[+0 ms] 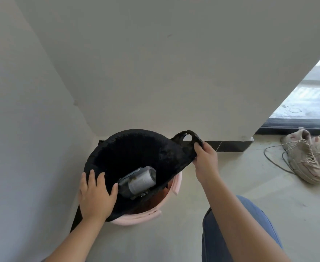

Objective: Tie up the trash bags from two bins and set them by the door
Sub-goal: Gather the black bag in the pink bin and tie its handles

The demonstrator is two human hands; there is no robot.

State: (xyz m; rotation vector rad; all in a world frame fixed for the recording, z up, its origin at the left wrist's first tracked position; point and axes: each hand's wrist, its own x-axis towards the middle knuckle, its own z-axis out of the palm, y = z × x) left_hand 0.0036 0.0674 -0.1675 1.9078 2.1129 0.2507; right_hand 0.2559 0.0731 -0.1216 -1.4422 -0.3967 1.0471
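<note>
- Bag (129,154) is sitting in a pink bin (140,217) in the wall corner, its black rim stretched wide and partly peeled off the bin's near right edge.
- Right hand (205,159) is pinching the bag's loop handle (188,138) at the far right, with thumb and fingers curled round the plastic and the loop lifting clear of the bin.
- Left hand (95,193) is gripping the near-left rim, fingers spread over the outside and thumb hooked inside the opening.
- Opening is running long from near left to far right, so the two grips are lying at opposite ends of that axis, well apart.
- Second handle is not showing; I judge it is lying folded under or near the left hand, which is the nearer one to find it.
- Tying will probably call for bringing both ends together over the middle.
- Plastic is looking thin, matte and crinkled, sagging between the hands.
- Can (139,181) is lying tilted inside, near the left thumb, with dark scraps beside it.
- Shoes (306,156) are sitting well off to the right by a doorway.
</note>
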